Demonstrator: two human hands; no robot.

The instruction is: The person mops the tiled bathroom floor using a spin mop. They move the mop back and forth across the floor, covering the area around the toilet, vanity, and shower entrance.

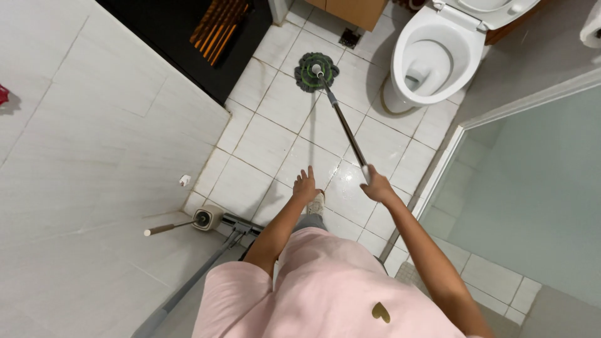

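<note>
One hand on the mop, a wet floor below

We hold the mop handle (343,125) with our right hand (377,186) only, the fingers clenched around its upper end. Our left hand (305,185) is released and free, the fingers spread above the tiled floor (269,150). The round mop head (317,72) lies flat on the tiles, just beside the base of the open toilet (432,56) and near a small floor drain (349,39). The tiles under our hands look shiny, maybe wet, so our shoe (316,204) can slip here, we think. With one hand, the long handle can also swing and knock the toilet or the glass partition (532,188). Behind us a second flat mop (206,269) leans at the wall, easy to trip on
</note>
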